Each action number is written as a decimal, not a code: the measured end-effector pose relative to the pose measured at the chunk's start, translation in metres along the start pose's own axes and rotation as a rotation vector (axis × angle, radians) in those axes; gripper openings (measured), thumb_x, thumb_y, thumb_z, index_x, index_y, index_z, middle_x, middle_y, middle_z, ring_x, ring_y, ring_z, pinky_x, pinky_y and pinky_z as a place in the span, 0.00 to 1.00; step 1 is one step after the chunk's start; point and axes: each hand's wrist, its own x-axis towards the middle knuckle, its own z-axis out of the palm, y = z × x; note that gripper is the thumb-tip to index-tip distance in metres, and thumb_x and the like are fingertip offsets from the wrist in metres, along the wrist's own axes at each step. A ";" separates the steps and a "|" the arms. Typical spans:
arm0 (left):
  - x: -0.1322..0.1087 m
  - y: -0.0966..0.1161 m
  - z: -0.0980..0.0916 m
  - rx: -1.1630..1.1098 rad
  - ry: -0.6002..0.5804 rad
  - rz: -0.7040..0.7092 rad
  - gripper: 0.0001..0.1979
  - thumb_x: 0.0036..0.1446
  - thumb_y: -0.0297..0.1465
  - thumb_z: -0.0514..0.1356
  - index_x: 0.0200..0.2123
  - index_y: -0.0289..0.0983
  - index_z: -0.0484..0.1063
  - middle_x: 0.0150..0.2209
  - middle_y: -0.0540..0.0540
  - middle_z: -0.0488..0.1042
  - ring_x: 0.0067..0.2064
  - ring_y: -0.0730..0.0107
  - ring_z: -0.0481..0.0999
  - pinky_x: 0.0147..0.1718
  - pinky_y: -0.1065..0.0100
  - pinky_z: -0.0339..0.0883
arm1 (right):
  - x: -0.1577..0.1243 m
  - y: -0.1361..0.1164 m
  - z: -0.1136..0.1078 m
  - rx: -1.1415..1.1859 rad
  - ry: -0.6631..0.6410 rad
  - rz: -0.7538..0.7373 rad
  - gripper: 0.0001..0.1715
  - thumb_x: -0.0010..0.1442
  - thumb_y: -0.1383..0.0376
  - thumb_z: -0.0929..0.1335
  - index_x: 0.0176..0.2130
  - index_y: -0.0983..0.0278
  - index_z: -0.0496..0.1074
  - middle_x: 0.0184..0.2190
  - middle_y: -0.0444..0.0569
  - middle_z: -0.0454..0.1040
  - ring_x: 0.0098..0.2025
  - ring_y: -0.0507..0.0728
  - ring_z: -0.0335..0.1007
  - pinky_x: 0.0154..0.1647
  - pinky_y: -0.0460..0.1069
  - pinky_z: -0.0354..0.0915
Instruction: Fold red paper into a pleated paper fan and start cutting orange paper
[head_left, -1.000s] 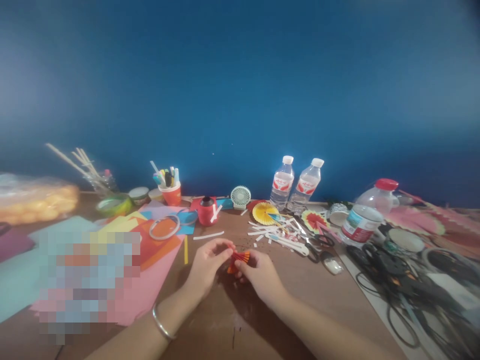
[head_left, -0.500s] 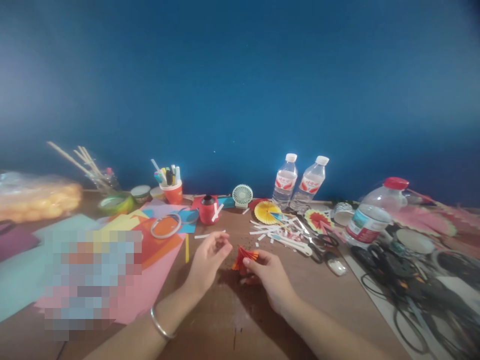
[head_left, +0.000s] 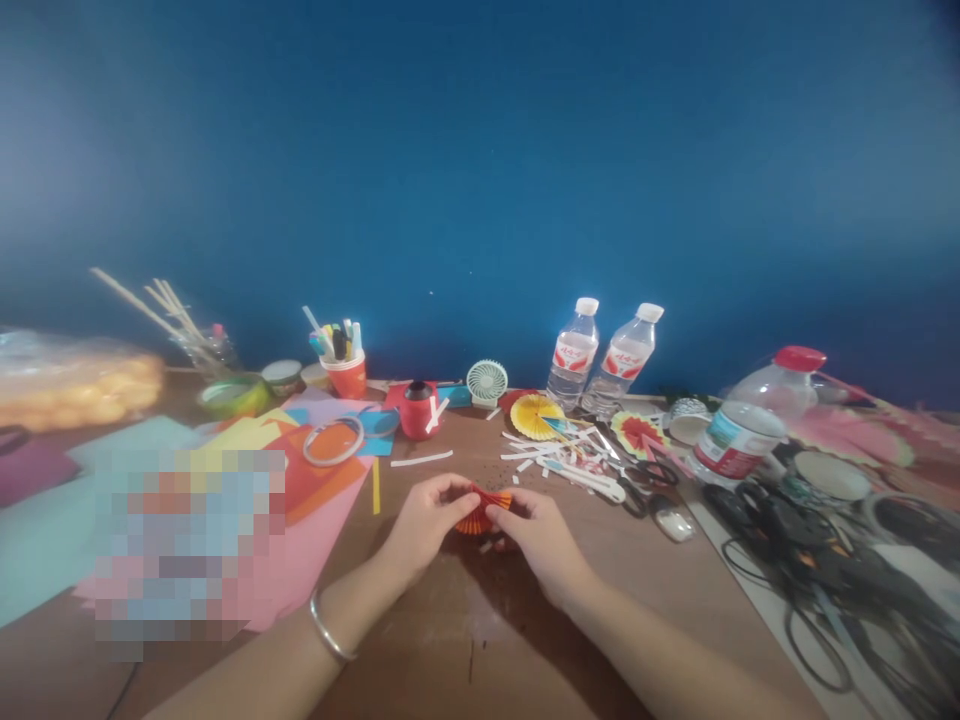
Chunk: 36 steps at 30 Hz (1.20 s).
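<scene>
A small pleated paper fan (head_left: 475,516), red and orange, is held up over the brown table between both my hands. My left hand (head_left: 430,522) pinches its left side with thumb and fingers. On the fan's right side, my right hand (head_left: 541,540) grips it, the thumb pressed across the folds. The fingertips behind the paper are partly hidden. Just beyond the hands lie loose white paper strips (head_left: 421,459) and a yellow strip (head_left: 376,487).
Coloured paper sheets (head_left: 315,545) cover the left. Behind stand a red jar (head_left: 420,412), a cup of pens (head_left: 347,378), a small fan (head_left: 487,382) and water bottles (head_left: 574,355). To the right are a yellow paper rosette (head_left: 536,416), a utility knife (head_left: 585,482), scissors (head_left: 636,498) and black cables (head_left: 814,560).
My left hand has moved right and taken hold of the paper fan, which only my right hand held before. The fan is now spread wider between the two hands.
</scene>
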 end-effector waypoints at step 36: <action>0.000 -0.008 0.010 0.016 0.262 -0.007 0.15 0.43 0.34 0.63 0.36 0.36 0.71 0.26 0.49 0.75 0.29 0.68 0.75 0.31 0.70 0.66 | -0.006 0.011 0.015 -0.578 0.183 -0.380 0.11 0.43 0.64 0.71 0.31 0.62 0.71 0.30 0.45 0.73 0.33 0.56 0.68 0.33 0.47 0.61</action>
